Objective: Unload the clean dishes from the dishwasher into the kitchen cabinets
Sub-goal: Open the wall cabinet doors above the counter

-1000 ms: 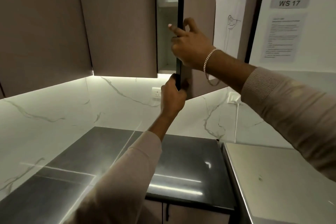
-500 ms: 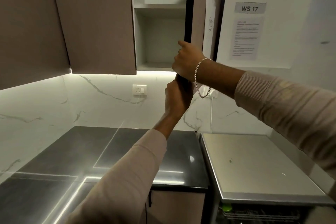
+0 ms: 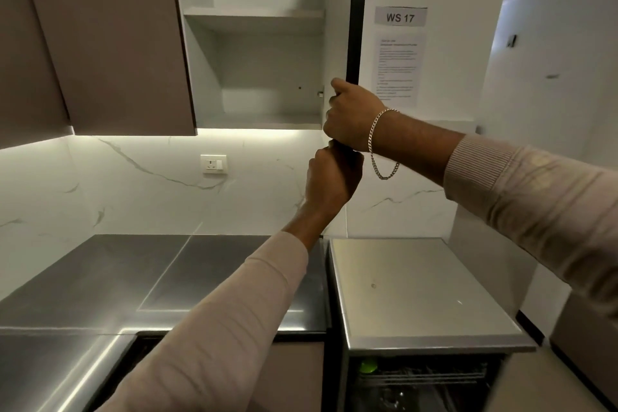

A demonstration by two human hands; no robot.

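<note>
The pale-lined wall cabinet (image 3: 264,53) stands open with 2 bare shelves, its dark-edged door (image 3: 357,10) seen edge-on. The steel-topped dishwasher (image 3: 421,291) below shows only a dim rack strip, dishes indistinct. The right hand (image 3: 347,117) and left hand (image 3: 331,177) both clench the door's lower edge.

dark glossy countertop (image 3: 100,281) and pale cabinet shelves (image 3: 254,15), nothing on either.

WS 17 sign (image 3: 400,16), wall socket (image 3: 213,164)
</note>
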